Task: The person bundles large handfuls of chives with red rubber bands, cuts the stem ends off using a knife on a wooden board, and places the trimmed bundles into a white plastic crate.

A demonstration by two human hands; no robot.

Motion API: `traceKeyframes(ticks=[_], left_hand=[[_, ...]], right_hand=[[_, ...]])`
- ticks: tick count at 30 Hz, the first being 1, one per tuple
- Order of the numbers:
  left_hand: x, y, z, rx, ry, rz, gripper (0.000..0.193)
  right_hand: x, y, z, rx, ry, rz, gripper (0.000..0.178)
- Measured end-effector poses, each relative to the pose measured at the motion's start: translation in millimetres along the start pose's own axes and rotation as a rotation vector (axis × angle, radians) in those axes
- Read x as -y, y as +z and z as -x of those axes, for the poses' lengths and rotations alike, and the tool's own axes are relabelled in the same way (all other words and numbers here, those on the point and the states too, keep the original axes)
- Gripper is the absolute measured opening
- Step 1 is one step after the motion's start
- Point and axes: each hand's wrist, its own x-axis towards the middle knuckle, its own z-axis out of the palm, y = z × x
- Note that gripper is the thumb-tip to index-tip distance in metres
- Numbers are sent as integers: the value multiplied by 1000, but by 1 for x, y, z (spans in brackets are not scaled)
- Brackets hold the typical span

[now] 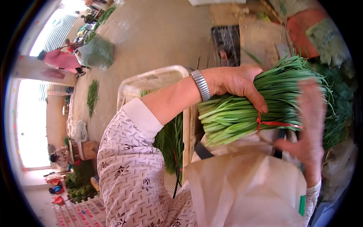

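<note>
My left hand [240, 85] lies over a thick bunch of garlic chives [234, 117], its thumb pressed on the near side and the other fingers hidden behind the stalks. Pale cut ends point left and the dark green leaves fan out to the right. A red tie [278, 123] runs across the bunch, its tail trailing right. Blurred by motion, my right hand [310, 125] is at the right side of the bunch, fingers stretched up and thumb apart; nothing shows in it. The bunch is just above the beige apron [245, 185] on my lap.
A pale plastic crate [155, 77] with more chives [170, 142] stands at my left. Beyond are a black crate [225, 45] and flattened cardboard [261, 41]. Dark greens [338, 113] and sacks [308, 32] lie at right. Another person [62, 60] is far left beside a large green bag [97, 53].
</note>
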Motion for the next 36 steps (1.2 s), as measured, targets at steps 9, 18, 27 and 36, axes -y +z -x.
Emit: traceKeyframes(ticks=[9,18,27,36], left_hand=[[-41,-20,-27,-80,-33,90,44],[-41,-4,-34,-161,118,126,52],[-51,-5,-49,-175,44,137,52],[-41,-25,-25,13,-84,242,61]], right_hand=[[-44,63,-23,-241,59,-306,105],[-59,57,-18,-176,131,-338,102],[-62,64,-16,-193,287,-586,99],[-46,58,-33,-186,55,-311,92]])
